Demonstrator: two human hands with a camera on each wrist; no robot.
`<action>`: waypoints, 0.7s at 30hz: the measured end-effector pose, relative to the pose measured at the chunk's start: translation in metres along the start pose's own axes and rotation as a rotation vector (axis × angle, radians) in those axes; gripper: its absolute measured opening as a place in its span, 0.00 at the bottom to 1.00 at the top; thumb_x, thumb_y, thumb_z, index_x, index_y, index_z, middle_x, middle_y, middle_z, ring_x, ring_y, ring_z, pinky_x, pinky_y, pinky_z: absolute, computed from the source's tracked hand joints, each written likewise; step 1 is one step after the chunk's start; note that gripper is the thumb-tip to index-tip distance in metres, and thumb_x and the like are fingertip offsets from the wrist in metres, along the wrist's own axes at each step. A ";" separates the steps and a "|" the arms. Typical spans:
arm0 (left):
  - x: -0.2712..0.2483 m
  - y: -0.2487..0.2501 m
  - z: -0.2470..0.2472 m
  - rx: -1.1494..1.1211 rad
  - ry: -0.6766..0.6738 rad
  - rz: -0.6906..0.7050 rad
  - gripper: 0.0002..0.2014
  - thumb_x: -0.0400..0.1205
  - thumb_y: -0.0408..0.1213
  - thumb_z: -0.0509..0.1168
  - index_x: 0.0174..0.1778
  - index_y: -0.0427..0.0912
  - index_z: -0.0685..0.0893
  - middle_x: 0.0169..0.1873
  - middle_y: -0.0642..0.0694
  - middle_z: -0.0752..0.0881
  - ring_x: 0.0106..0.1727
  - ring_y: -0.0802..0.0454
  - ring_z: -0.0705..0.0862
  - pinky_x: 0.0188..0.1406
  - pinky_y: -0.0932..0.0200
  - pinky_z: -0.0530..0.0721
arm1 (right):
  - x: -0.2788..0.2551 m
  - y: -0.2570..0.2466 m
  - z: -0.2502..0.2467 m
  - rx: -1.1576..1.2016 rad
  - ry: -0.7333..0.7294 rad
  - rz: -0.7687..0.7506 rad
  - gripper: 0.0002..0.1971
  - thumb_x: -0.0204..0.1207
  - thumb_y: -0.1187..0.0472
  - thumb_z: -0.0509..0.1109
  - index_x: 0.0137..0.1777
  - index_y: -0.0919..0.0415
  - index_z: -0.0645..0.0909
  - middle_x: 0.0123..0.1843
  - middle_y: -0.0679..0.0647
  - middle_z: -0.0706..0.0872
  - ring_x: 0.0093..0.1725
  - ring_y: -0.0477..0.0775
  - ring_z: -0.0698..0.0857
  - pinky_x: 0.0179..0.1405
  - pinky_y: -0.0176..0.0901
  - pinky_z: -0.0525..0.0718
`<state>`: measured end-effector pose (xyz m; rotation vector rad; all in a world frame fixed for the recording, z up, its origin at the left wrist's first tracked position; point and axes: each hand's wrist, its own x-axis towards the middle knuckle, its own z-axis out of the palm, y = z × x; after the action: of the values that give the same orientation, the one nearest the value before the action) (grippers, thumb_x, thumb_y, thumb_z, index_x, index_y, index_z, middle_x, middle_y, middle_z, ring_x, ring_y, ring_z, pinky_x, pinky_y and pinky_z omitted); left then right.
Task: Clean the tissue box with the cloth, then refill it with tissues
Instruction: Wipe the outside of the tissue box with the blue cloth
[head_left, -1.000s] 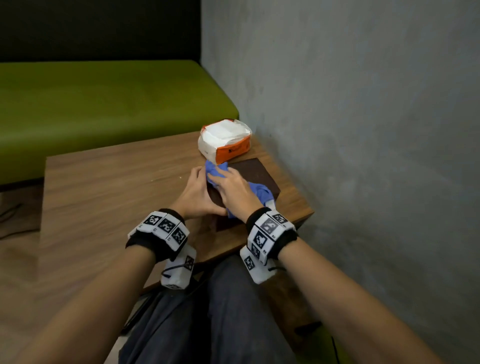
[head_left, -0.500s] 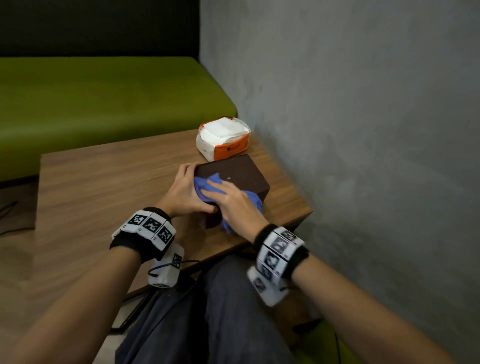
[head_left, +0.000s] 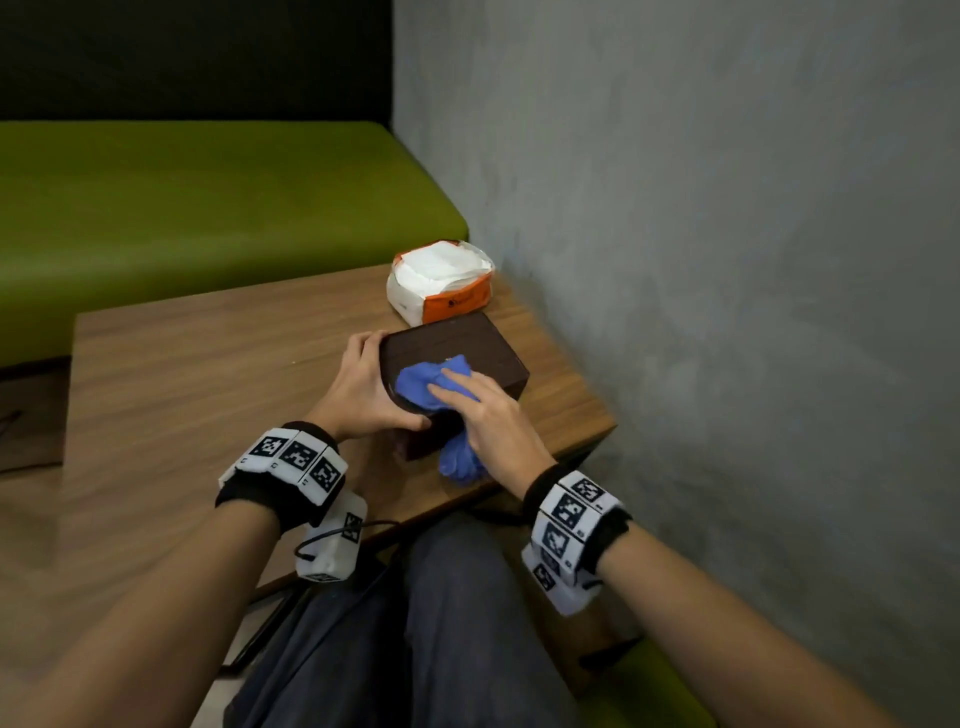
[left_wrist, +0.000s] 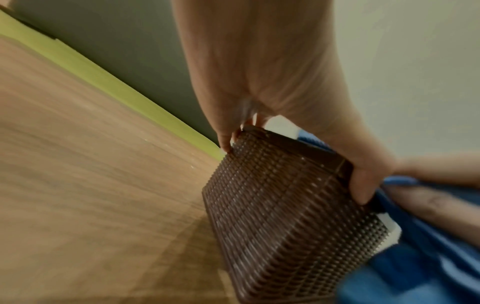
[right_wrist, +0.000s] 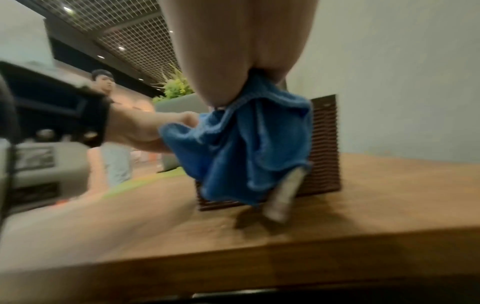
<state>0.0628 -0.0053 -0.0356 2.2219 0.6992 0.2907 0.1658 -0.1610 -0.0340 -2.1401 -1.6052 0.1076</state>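
Tissue box (head_left: 457, 364), dark brown with woven-pattern sides, sits on the desk (head_left: 208, 389) just right of centre in the head view, near the desk's right edge and the grey wall.

Left hand (head_left: 363, 395): grip closed on the box's left edge, thumb on the near corner, fingers curled over the far rim (left wrist view confirms contact at both points). Judged purpose: bracing the box so it does not slide under the wiping load.

Right hand (head_left: 488, 415): fingers extended flat on the blue cloth (head_left: 431, 384), pressing it against the box top; grip not clenched. Loose cloth hangs down the near side of the box toward the desk, with a pale tag dangling at its lower edge (right wrist view). Flat fingers spread pressure over a wide patch, which suits wiping.

Tissue pack (head_left: 441, 283), white and orange wrapper, lies above the box in the frame, just beside it; whether they touch I cannot tell. White tissues show through its top.

Box contents: not visible; the top is covered by cloth and hand. Judgement: cleaning step under way, refill not started.
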 end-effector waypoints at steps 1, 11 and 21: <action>0.000 0.000 0.000 -0.005 -0.001 0.006 0.69 0.40 0.63 0.68 0.76 0.31 0.58 0.71 0.36 0.64 0.74 0.41 0.67 0.74 0.53 0.67 | 0.000 0.010 -0.006 -0.013 0.007 0.081 0.31 0.65 0.81 0.67 0.71 0.66 0.74 0.75 0.66 0.74 0.76 0.64 0.70 0.79 0.51 0.65; -0.001 -0.002 0.002 -0.034 0.004 0.017 0.66 0.41 0.62 0.69 0.76 0.32 0.58 0.70 0.38 0.63 0.72 0.42 0.67 0.74 0.52 0.69 | 0.072 0.022 -0.011 -0.240 0.084 0.419 0.20 0.79 0.75 0.55 0.70 0.67 0.71 0.69 0.69 0.76 0.71 0.67 0.71 0.69 0.56 0.71; 0.005 -0.005 0.004 -0.056 0.033 0.057 0.65 0.42 0.61 0.68 0.76 0.32 0.60 0.69 0.35 0.66 0.73 0.43 0.67 0.68 0.63 0.64 | 0.081 -0.011 0.009 -0.169 -0.014 0.044 0.24 0.74 0.77 0.59 0.70 0.65 0.74 0.72 0.65 0.77 0.71 0.65 0.73 0.71 0.52 0.69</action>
<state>0.0664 -0.0019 -0.0418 2.1908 0.6387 0.3721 0.1788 -0.0810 -0.0206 -2.3065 -1.6269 0.0005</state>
